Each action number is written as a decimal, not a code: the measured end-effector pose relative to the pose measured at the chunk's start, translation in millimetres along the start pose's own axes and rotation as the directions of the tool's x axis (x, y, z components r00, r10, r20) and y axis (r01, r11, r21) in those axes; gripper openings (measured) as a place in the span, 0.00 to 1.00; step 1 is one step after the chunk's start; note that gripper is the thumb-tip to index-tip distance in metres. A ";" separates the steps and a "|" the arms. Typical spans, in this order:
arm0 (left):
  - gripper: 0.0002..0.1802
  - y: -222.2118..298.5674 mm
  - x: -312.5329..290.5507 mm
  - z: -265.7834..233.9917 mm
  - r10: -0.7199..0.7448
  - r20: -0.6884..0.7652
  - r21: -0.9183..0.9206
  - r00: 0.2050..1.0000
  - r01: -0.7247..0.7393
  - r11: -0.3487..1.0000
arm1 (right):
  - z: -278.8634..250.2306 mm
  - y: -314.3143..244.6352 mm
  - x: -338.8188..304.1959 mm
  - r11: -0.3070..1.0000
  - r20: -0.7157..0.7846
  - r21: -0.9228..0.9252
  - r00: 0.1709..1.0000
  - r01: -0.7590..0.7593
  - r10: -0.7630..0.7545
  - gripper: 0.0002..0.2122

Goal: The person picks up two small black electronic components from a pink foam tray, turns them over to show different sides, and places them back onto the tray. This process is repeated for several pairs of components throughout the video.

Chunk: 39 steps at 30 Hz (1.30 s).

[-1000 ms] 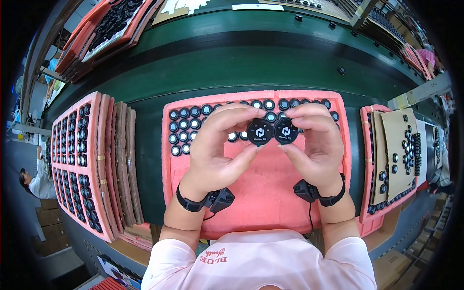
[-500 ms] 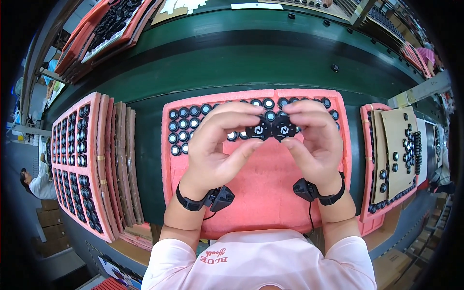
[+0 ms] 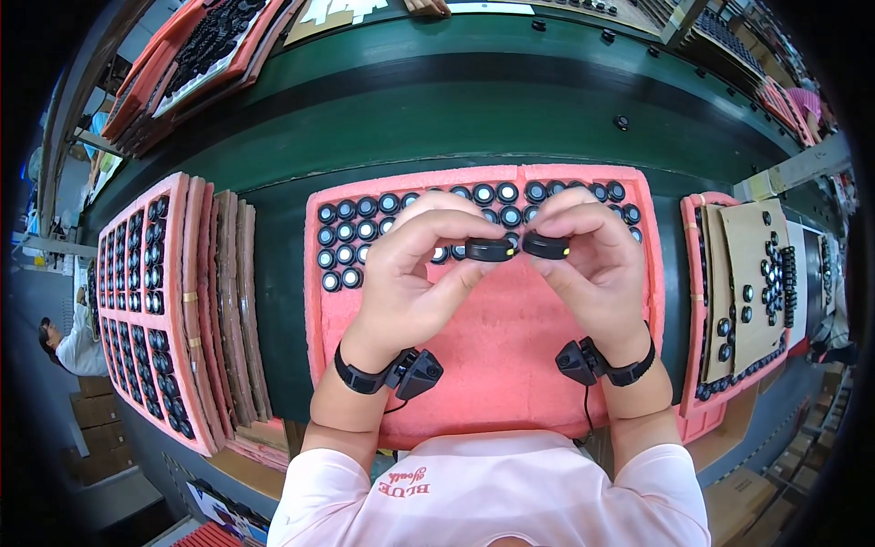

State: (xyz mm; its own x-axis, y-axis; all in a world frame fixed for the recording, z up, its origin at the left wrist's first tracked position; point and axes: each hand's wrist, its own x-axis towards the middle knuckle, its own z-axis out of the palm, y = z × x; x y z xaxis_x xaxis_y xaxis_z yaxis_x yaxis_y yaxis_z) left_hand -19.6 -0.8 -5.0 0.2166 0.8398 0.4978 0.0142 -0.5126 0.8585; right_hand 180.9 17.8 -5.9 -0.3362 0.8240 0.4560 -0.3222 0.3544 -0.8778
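Observation:
My left hand (image 3: pixel 401 283) is closed in a pinch on a black round disc (image 3: pixel 485 250), thumb below and fingers above. In the same kind of grip, my right hand (image 3: pixel 602 273) holds a second black disc (image 3: pixel 547 246). Both discs are turned edge-on, each with a small yellow mark on its rim, and a narrow gap parts them. Under my hands lies a pink foam tray (image 3: pixel 492 365). Its far part carries rows of black round pieces (image 3: pixel 366 208) with pale centres, some hidden behind my fingers.
Upright pink trays of similar pieces (image 3: pixel 137 264) lean in a stack at the left. At the right is a tray with cardboard (image 3: pixel 734 273) and loose pieces. Beyond runs a green conveyor belt (image 3: pixel 437 109) with a few black pieces. Another person's hand (image 3: pixel 428 7) shows at the far edge.
Both discs have tipped from showing their printed faces to edge-on, and a gap has opened between them. Black pieces on the belt have shifted slightly left. A hand has appeared at the far edge.

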 end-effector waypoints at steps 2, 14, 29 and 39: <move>0.16 1.1 0.8 3.9 -0.043 -0.025 -0.120 0.999 0.040 0.992 | 0.0 -0.8 0.3 0.998 -0.002 -0.044 0.999 0.033 -0.033 0.14; 0.15 5.8 2.4 6.6 -0.030 -0.027 -0.161 0.999 0.025 0.987 | 5.2 -8.0 -0.1 0.947 -0.017 -0.313 0.996 0.074 -0.083 0.14; 0.12 6.2 -7.0 26.3 0.109 -0.181 0.101 0.977 -0.092 0.991 | 8.2 -3.7 -5.7 0.950 -0.029 -0.288 0.991 0.119 -0.133 0.11; 0.11 5.0 -8.3 26.5 0.098 -0.160 0.111 0.982 -0.080 0.991 | 7.1 -5.6 -6.3 0.946 -0.043 -0.273 0.980 0.175 -0.194 0.09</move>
State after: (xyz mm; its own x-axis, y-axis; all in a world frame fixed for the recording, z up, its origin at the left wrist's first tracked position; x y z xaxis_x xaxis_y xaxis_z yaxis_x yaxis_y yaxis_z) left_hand 4.5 -15.0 -8.1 0.0581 0.8035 0.5924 0.1053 -0.5950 0.7968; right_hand 178.6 7.4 -2.8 -0.2286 0.7578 0.6111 -0.1221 0.6005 -0.7903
